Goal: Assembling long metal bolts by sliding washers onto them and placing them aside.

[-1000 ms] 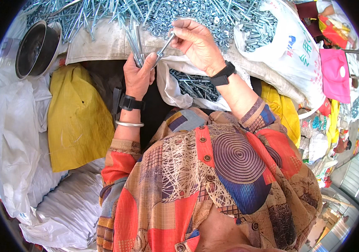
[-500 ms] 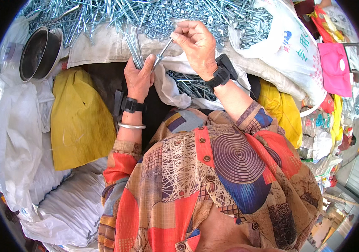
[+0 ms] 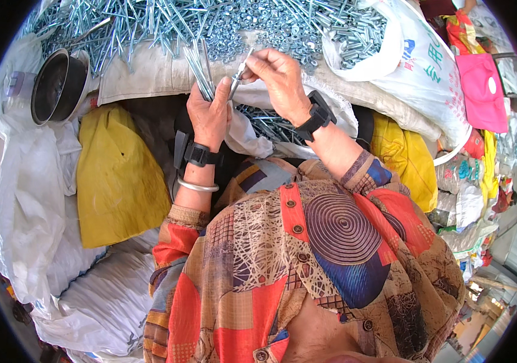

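Note:
My left hand is closed around a bundle of long, thin silver metal rods, which stick up past the fingers. Between its thumb and forefinger it also holds a single rod, tilted up to the right. The thumb and forefinger of my right hand pinch that rod near its upper part, around a small fitting that the fingertips partly hide. Below the hands, a white sack stands open with several dark metal rods or bolts inside.
Ahead lies a heap of long rods, small nuts and short metal sleeves on pale sacking. A black pan sits at the left. Yellow cloths hang on both sides; a white plastic bag stands at the right.
My right hand has come down the single rod, closer to my left thumb. My left hand has shifted slightly right, still holding the bundle. The whole view has tilted a little.

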Demonstrator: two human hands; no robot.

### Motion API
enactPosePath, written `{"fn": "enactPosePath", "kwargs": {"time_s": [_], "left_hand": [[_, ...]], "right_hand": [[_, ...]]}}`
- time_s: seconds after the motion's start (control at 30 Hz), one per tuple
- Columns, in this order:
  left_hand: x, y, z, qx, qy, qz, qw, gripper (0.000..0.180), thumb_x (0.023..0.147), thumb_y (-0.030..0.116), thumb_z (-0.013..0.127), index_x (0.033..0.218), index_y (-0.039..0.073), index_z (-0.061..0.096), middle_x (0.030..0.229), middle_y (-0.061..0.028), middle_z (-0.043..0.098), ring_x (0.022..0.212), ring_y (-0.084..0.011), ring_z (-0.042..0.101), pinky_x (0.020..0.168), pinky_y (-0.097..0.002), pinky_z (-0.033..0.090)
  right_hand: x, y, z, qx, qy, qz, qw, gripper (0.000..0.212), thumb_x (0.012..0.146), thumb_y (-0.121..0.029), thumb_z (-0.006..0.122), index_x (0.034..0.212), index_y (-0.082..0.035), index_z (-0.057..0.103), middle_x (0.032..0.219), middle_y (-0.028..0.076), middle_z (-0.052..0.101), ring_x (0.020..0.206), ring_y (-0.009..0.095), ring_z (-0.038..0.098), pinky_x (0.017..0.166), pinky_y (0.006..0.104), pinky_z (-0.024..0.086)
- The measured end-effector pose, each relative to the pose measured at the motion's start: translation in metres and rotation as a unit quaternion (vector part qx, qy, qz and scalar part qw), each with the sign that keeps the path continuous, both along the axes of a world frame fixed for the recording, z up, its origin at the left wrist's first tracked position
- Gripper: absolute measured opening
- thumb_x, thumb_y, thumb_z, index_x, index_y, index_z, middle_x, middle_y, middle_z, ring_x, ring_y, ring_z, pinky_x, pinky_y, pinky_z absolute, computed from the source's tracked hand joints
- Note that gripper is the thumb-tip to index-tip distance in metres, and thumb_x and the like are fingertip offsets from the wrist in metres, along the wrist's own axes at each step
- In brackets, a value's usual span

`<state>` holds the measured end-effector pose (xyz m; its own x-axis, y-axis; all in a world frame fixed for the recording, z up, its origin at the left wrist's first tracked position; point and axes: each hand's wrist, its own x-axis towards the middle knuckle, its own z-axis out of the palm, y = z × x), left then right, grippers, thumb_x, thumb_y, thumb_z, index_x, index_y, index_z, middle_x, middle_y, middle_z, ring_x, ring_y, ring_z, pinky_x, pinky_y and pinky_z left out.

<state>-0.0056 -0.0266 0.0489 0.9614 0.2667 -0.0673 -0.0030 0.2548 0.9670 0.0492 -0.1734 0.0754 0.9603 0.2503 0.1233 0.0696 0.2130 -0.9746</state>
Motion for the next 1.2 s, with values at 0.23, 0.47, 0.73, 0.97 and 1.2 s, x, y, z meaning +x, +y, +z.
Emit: {"fn": "enactPosePath", "kwargs": {"time_s": [0.23, 0.47, 0.73, 0.97, 1.2], "left_hand": [[0.012, -0.007, 0.005, 0.016, 0.015, -0.028, 0.999, 0.025, 0.100, 0.031, 0.061, 0.098, 0.006, 0.057, 0.063, 0.0031, 0.051, 0.042, -0.0043, 0.043, 0.035, -0.0218, 0.032], [0.035, 0.008, 0.005, 0.075, -0.035, 0.041, 0.996, 0.031, 0.102, 0.034, 0.056, 0.097, 0.004, 0.057, 0.066, 0.0010, 0.052, 0.054, -0.0069, 0.048, 0.044, -0.0244, 0.040], [0.054, 0.016, 0.052, 0.017, -0.096, -0.074, 0.993, 0.025, 0.096, 0.017, 0.067, 0.109, -0.004, 0.063, 0.065, 0.0033, 0.049, 0.050, -0.0040, 0.041, 0.043, -0.0222, 0.034], [0.077, 0.023, 0.059, 0.238, -0.167, -0.086, 0.953, 0.021, 0.093, 0.021, 0.072, 0.097, 0.001, 0.068, 0.060, 0.0057, 0.051, 0.050, -0.0023, 0.042, 0.044, -0.0211, 0.033], [0.078, 0.020, 0.065, 0.318, -0.165, -0.079, 0.930, 0.026, 0.089, 0.025, 0.074, 0.096, 0.002, 0.066, 0.072, -0.0072, 0.066, 0.063, -0.0138, 0.058, 0.059, -0.0307, 0.049]], "right_hand": [[-0.009, 0.000, -0.003, -0.030, 0.019, 0.015, 0.999, 0.020, 0.096, -0.017, 0.066, 0.102, 0.002, 0.067, 0.087, 0.003, 0.068, 0.079, 0.009, 0.064, 0.072, 0.0242, 0.052], [0.019, -0.003, 0.029, -0.095, -0.142, -0.030, 0.985, 0.018, 0.095, -0.016, 0.066, 0.101, 0.001, 0.069, 0.080, 0.004, 0.068, 0.075, 0.007, 0.064, 0.068, 0.0241, 0.052], [0.040, -0.007, 0.025, -0.275, -0.293, -0.053, 0.914, 0.012, 0.087, -0.009, 0.069, 0.093, 0.000, 0.065, 0.082, 0.016, 0.066, 0.073, 0.033, 0.065, 0.064, 0.0367, 0.051], [0.038, 0.003, 0.018, -0.273, -0.313, -0.021, 0.909, 0.013, 0.085, -0.008, 0.069, 0.093, 0.001, 0.064, 0.086, 0.016, 0.064, 0.080, 0.036, 0.064, 0.070, 0.0418, 0.051], [0.040, 0.001, 0.011, -0.359, -0.306, -0.054, 0.880, 0.028, 0.080, -0.022, 0.077, 0.084, -0.001, 0.060, 0.081, 0.014, 0.063, 0.080, 0.034, 0.064, 0.067, 0.0430, 0.050]]}}
